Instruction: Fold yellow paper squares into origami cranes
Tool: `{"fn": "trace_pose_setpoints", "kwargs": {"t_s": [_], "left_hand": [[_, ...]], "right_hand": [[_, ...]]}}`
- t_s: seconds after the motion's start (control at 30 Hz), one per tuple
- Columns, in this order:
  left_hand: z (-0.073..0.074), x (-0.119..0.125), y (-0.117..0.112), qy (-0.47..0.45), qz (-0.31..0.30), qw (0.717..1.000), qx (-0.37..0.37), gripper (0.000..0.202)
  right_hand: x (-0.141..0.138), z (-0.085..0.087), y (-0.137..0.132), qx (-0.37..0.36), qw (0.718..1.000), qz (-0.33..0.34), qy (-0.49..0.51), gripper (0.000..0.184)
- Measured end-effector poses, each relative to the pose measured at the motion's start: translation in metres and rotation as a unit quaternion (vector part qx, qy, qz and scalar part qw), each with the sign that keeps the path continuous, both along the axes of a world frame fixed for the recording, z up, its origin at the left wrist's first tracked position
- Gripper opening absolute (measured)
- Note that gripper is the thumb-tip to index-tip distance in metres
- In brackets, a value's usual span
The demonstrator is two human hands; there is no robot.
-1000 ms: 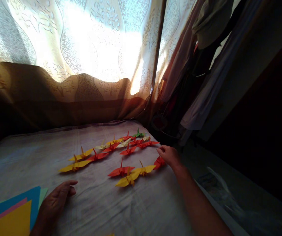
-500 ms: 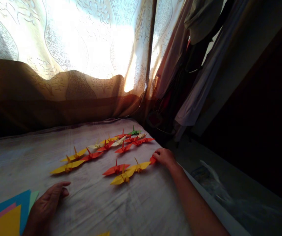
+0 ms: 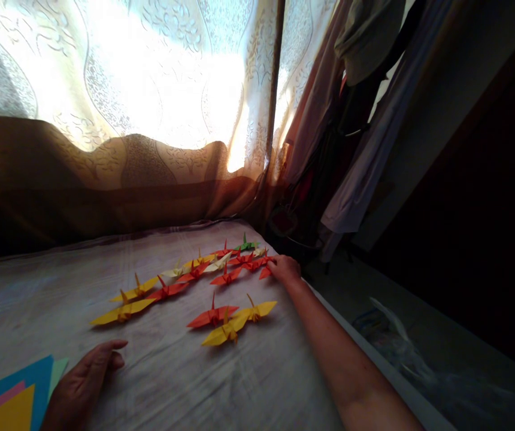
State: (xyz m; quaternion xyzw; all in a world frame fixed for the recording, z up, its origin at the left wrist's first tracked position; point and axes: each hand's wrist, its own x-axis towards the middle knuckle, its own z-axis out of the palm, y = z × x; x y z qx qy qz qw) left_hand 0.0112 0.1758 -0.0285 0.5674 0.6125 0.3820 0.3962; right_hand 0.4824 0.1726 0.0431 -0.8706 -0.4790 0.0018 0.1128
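At the table's right edge my right hand (image 3: pixel 287 269) is closed on a red origami crane (image 3: pixel 264 273), its fingers hiding part of it. This crane sits beside the far rows, close to other red cranes (image 3: pixel 226 276). Nearer to me stand two yellow cranes (image 3: pixel 225 333) and an orange-red crane (image 3: pixel 212 315). My left hand (image 3: pixel 87 378) rests at the lower left, empty, with fingers loosely bent and the index finger stretched out. Beside it lie coloured paper sheets (image 3: pixel 11 412) in blue, yellow, pink and pale green. A yellow crane (image 3: pixel 123 311) stands beyond that hand.
A pale cloth (image 3: pixel 158 383) covers the table. More cranes run toward the far corner, including a green crane (image 3: pixel 245 242). A patterned curtain (image 3: pixel 150 161) hangs behind. Clothes (image 3: pixel 351 179) hang at the right, and clear plastic (image 3: pixel 401 341) lies on the floor.
My right hand has moved away from me and slightly left with the red crane, from beside the near yellow cranes to the far red ones. My left hand has hardly moved.
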Motion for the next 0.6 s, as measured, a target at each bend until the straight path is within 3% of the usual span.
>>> {"fn": "trace_pose_setpoints", "kwargs": {"t_s": [0.3, 0.43, 0.6], "left_hand": [[0.009, 0.003, -0.002, 0.030, -0.013, 0.999, 0.036, 0.079], [0.008, 0.005, -0.002, 0.032, -0.008, 0.999, 0.027, 0.084], [0.003, 0.004, 0.000, 0.025, -0.019, 0.998, 0.048, 0.081]], "right_hand": [[-0.003, 0.002, 0.000, 0.019, 1.000, -0.003, 0.021, 0.027], [-0.007, -0.001, -0.023, 0.051, 0.998, 0.008, 0.033, 0.028], [-0.027, -0.015, -0.059, 0.070, 0.992, 0.072, 0.071, 0.025]]}}
